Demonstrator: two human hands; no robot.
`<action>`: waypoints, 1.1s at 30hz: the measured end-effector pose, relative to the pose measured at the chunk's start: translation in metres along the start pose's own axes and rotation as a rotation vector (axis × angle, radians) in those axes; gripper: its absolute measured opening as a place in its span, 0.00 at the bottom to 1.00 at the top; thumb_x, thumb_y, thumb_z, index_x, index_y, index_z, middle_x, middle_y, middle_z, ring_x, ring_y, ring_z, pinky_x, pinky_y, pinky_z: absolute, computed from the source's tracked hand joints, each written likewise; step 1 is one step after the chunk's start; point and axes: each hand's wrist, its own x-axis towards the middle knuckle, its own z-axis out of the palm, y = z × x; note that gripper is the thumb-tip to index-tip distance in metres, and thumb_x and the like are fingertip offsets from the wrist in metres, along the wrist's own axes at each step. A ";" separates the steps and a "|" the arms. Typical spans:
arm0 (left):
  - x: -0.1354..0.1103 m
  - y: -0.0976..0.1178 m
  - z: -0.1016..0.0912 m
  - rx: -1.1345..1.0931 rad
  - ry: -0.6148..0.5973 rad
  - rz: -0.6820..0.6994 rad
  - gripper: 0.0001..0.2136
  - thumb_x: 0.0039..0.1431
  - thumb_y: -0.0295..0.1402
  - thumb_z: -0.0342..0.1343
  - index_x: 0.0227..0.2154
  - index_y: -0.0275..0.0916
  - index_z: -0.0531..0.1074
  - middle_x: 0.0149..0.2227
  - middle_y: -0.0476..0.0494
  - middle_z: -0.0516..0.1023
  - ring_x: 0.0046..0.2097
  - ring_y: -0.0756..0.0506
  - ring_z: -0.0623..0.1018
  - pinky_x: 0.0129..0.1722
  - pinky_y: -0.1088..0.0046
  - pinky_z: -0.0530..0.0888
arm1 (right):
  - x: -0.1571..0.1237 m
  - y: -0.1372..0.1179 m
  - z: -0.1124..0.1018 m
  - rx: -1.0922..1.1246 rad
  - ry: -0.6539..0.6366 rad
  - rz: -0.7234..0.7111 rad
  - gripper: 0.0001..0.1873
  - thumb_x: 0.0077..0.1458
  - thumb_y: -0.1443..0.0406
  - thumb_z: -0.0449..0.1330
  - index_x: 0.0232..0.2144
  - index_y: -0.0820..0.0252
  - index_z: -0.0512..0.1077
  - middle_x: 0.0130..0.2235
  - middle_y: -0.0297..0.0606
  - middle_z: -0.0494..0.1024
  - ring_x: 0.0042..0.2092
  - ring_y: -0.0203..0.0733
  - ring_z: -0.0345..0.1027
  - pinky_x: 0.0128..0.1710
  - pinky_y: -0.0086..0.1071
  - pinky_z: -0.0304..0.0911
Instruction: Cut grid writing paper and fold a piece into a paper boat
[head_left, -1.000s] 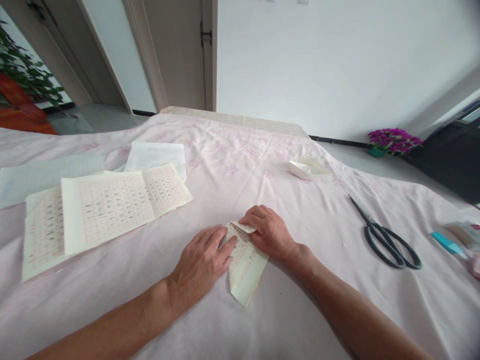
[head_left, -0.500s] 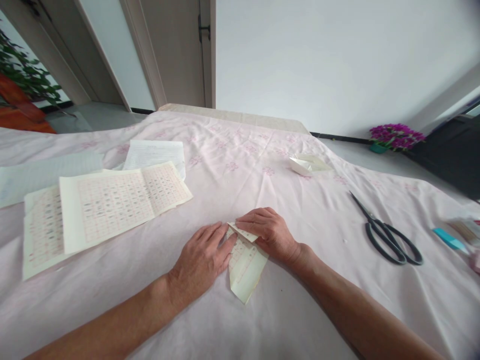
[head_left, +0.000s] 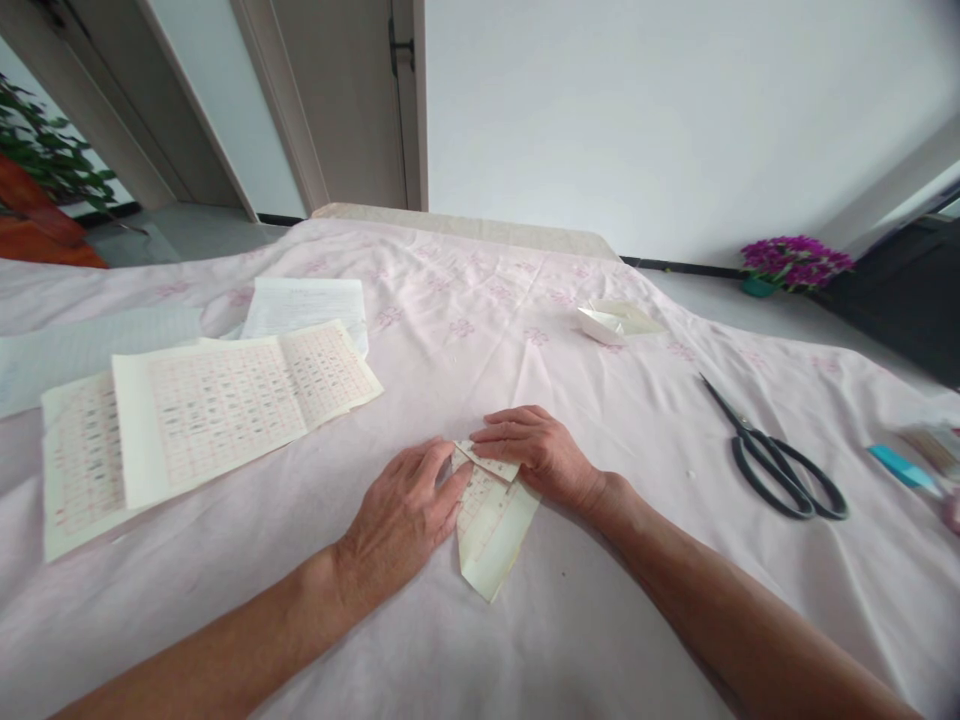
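A cream sheet of paper with writing on it lies partly folded on the cloth between my hands, its pointed end towards me. My left hand grips its left edge, thumb on top of the paper and fingers at the upper corner. From the right, my right hand presses its fingers onto a turned-over flap at the top; its thumb is hidden. Further off to the right, a folded paper boat sits on the cloth.
Scissors with black handles lie to the right, partly spread. A blue-and-white object and a brush-like item are at the right edge. Grid-printed sheets and lined papers are stacked left on the pink flowered cloth.
The flap at the top of the paper lies flatter, and my right hand has moved up slightly over it. My left hand stays at the left edge. The camera has shifted a little.
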 end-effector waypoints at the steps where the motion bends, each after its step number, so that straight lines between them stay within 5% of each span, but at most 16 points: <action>1: 0.000 -0.001 0.001 -0.002 0.004 0.015 0.18 0.60 0.27 0.54 0.53 0.38 0.69 0.56 0.34 0.69 0.57 0.38 0.71 0.55 0.57 0.72 | 0.000 0.000 0.000 -0.001 -0.001 0.000 0.18 0.57 0.74 0.57 0.45 0.52 0.78 0.47 0.35 0.81 0.52 0.44 0.71 0.51 0.40 0.63; 5: 0.000 -0.004 0.006 -0.018 -0.010 0.101 0.17 0.62 0.27 0.51 0.54 0.33 0.68 0.61 0.31 0.66 0.64 0.36 0.64 0.60 0.55 0.67 | 0.001 -0.002 -0.001 -0.015 -0.026 0.009 0.18 0.57 0.74 0.56 0.45 0.52 0.78 0.47 0.36 0.81 0.54 0.44 0.70 0.51 0.41 0.63; 13: 0.001 -0.004 0.006 -0.015 0.001 0.128 0.16 0.61 0.24 0.49 0.52 0.31 0.68 0.59 0.27 0.69 0.62 0.36 0.67 0.59 0.53 0.69 | -0.008 -0.004 -0.011 -0.157 -0.066 -0.024 0.15 0.61 0.68 0.58 0.49 0.53 0.75 0.51 0.40 0.78 0.57 0.45 0.65 0.52 0.41 0.61; 23: 0.002 -0.004 0.006 -0.040 -0.005 0.131 0.15 0.60 0.24 0.50 0.49 0.29 0.68 0.58 0.26 0.69 0.62 0.35 0.67 0.60 0.55 0.69 | -0.022 -0.011 -0.019 -0.346 -0.054 -0.111 0.11 0.65 0.66 0.54 0.45 0.54 0.74 0.40 0.37 0.78 0.42 0.40 0.66 0.41 0.36 0.56; 29: 0.002 -0.001 0.005 0.031 -0.028 0.135 0.26 0.62 0.24 0.48 0.63 0.36 0.57 0.59 0.28 0.68 0.61 0.36 0.69 0.59 0.53 0.68 | -0.019 -0.013 -0.020 -0.332 -0.092 -0.104 0.10 0.65 0.67 0.54 0.44 0.55 0.74 0.38 0.38 0.77 0.40 0.39 0.65 0.38 0.35 0.55; 33: 0.003 0.000 0.002 0.083 -0.075 0.143 0.26 0.63 0.24 0.48 0.64 0.41 0.57 0.60 0.29 0.67 0.60 0.36 0.69 0.59 0.53 0.67 | -0.020 -0.015 -0.020 -0.337 -0.104 -0.088 0.09 0.64 0.67 0.55 0.45 0.56 0.74 0.38 0.38 0.77 0.40 0.40 0.65 0.38 0.35 0.55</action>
